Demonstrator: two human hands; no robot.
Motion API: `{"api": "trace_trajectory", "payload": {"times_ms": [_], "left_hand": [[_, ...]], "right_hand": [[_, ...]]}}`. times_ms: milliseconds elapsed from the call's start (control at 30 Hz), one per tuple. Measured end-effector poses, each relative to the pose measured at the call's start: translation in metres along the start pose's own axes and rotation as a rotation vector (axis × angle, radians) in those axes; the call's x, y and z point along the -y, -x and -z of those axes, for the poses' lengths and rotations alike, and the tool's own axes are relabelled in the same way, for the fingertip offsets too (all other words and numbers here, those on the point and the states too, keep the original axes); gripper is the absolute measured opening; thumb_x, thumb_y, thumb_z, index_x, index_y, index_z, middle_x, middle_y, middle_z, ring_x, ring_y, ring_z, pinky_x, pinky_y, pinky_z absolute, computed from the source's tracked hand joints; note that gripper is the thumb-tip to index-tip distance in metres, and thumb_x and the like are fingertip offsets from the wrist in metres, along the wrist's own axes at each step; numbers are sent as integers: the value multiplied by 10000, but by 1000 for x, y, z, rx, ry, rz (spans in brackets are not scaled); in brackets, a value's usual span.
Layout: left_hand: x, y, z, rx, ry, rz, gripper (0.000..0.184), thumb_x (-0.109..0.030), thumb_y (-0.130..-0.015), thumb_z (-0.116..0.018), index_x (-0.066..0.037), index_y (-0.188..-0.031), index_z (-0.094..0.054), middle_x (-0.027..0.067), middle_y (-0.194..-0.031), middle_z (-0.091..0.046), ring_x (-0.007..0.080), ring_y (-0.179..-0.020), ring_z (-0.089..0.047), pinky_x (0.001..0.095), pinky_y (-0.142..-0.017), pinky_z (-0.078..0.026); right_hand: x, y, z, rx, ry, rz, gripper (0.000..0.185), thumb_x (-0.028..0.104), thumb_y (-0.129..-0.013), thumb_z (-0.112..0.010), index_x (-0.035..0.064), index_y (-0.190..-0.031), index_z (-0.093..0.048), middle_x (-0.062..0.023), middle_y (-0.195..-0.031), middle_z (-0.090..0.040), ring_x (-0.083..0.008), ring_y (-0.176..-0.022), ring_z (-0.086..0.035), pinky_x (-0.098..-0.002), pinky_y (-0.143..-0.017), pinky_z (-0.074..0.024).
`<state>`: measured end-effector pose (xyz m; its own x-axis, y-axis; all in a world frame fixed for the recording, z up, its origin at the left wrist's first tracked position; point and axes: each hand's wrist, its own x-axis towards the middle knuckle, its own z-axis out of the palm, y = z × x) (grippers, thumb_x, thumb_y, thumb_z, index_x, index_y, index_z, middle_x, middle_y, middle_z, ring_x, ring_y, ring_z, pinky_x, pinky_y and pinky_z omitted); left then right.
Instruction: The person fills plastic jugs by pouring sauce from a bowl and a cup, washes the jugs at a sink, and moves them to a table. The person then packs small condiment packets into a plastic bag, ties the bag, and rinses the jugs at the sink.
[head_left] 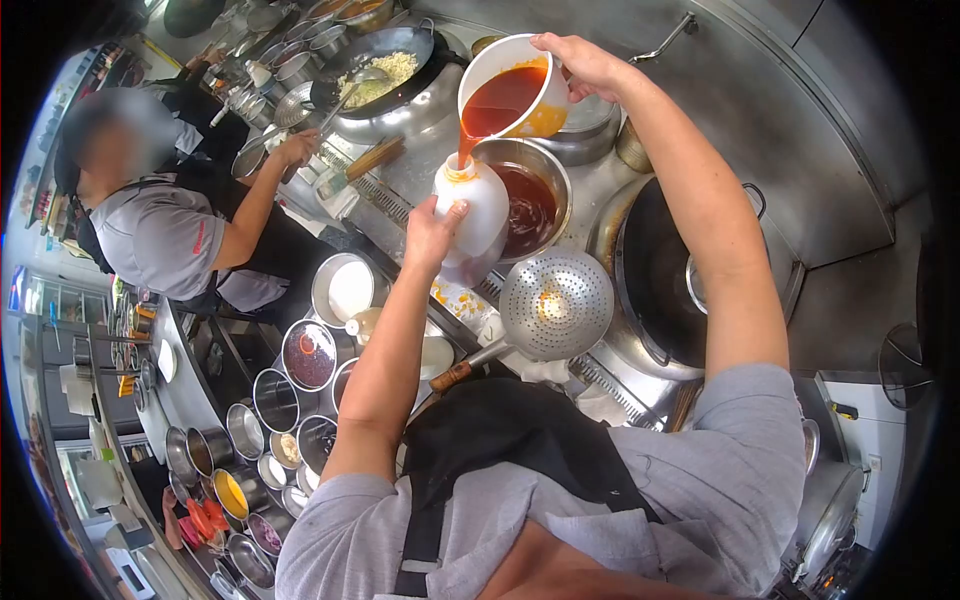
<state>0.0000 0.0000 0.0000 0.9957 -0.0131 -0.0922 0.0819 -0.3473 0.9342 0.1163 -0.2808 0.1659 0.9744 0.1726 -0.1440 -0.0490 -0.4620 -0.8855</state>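
Observation:
My right hand [585, 68] grips the rim of a white plastic tub [548, 118] and holds it tilted. Red-orange sauce [505, 100] runs from its lip into the mouth of a white plastic jug [480, 205]. Around the jug's shoulder, just below the neck, my left hand [436, 232] is closed. Directly behind the jug sits a steel pot [562, 172] with dark red sauce in it. A perforated ladle [556, 303] with a wooden handle lies nearer to me, with orange residue in its bowl.
A large dark wok [660, 270] stands on the right. At the far left a co-worker [170, 220] stirs food in another wok [385, 75] with a ladle. Several steel containers [275, 400] stand at lower left. A bamboo brush [375, 158] lies on the counter.

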Motion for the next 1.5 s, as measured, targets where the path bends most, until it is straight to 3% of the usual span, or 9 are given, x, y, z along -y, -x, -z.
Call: {"api": "trace_trajectory", "payload": {"times_ms": [200, 567, 800, 867, 1000, 1067, 1267, 1400, 1500], "left_hand": [[-3, 4, 0, -3, 11, 9, 393, -302, -833, -752, 39, -1009, -668, 117, -775, -679, 169, -651, -595, 344, -637, -487], [-9, 2, -4, -16, 49, -24, 337, -254, -851, -736, 27, -1022, -667, 90, -785, -680, 150, -661, -594, 333, -627, -488], [-11, 6, 0, 10, 1, 18, 345, -262, -846, -746, 25, -1018, -663, 78, -750, -662, 135, -625, -572, 324, -591, -473], [-7, 4, -1, 0, 17, -3, 348, -274, -845, -749, 24, -1002, -663, 74, -730, -652, 135, -593, -556, 326, -570, -464], [-9, 5, -3, -20, 26, -2, 319, -288, -864, -725, 18, -925, -664, 35, -665, -592, 120, -582, -496, 304, -564, -419], [-10, 6, -1, 0, 5, 9, 362, -294, -839, -755, 23, -988, -664, 77, -723, -652, 140, -585, -559, 325, -561, -463], [-2, 1, -2, -13, -17, -14, 378, -311, -830, -762, 20, -985, -666, 74, -705, -642, 138, -575, -553, 325, -550, -456], [-8, 6, -1, 3, -19, 28, 382, -319, -829, -762, 19, -982, -667, 68, -690, -632, 140, -570, -548, 329, -547, -451], [-10, 7, -3, -2, 9, 26, 326, -304, -861, -727, 12, -910, -662, 48, -652, -590, 126, -565, -504, 311, -544, -418]], "right_hand": [[-1, -5, 3, 8, 6, 10, 558, 566, -912, -424, 81, -1078, -644, -33, -700, -503, -133, -592, -396, -318, -573, -404], [25, 1, 8, -24, 178, 52, 585, 588, -912, -419, 127, -1199, -633, -72, -942, -646, -158, -810, -555, -335, -667, -456], [36, 8, 8, -10, 234, 49, 565, 584, -905, -432, 138, -1175, -650, -54, -958, -656, -167, -794, -570, -304, -651, -461], [36, 8, 6, -84, 201, 141, 602, 600, -904, -433, 95, -1155, -642, -29, -708, -529, -117, -596, -472, -269, -534, -422], [39, -4, 19, -44, 261, 116, 600, 593, -900, -437, 104, -1182, -638, -43, -771, -594, -124, -651, -540, -281, -565, -462], [45, -4, 21, -17, 282, 138, 516, 471, -978, -418, 53, -1167, -656, -80, -591, -565, -194, -492, -566, -326, -481, -483], [59, 10, 19, -15, 284, 232, 482, 437, -978, -444, 33, -1114, -668, -77, -568, -539, -193, -468, -548, -332, -458, -468], [64, 6, 18, -4, 348, 183, 481, 436, -974, -454, 24, -1101, -668, -85, -579, -538, -194, -476, -549, -339, -466, -477], [70, 9, 17, -15, 336, 193, 494, 445, -967, -467, 11, -1099, -663, -118, -673, -590, -208, -506, -571, -347, -479, -491]]}}
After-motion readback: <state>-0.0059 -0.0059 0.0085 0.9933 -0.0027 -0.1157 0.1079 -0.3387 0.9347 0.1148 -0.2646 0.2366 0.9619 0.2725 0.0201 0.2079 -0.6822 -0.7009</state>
